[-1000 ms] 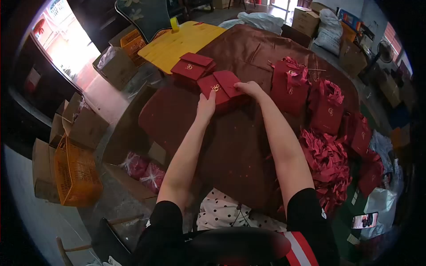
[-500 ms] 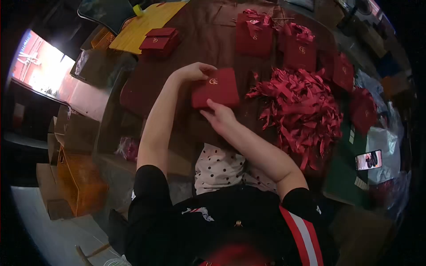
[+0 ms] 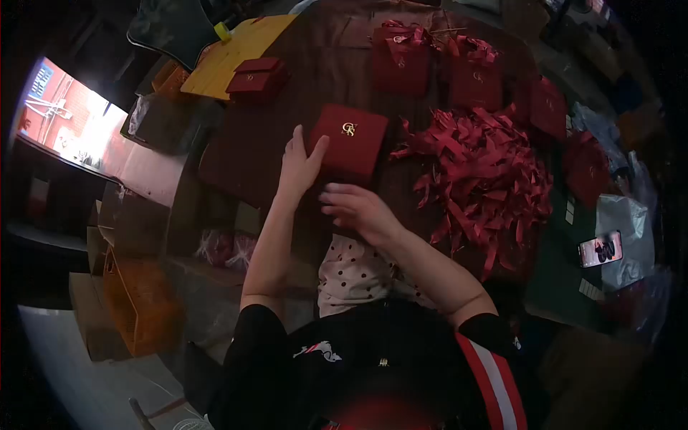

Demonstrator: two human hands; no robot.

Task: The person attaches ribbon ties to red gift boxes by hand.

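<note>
My hands at a gold-monogrammed red box, toward the table's near edge.
Head view: my left hand spreads thumb from fingers at its left side; my right, fingers loosely parted, is just beside its near side (contact, I cannot tell).

Your surface, dark brown, shows a yellow part at its far left corner. Near it sits a stack of red boxes. Before you, toward the near edge, rests one red box; ribbons heap along the right edge, red bags beyond.
</note>
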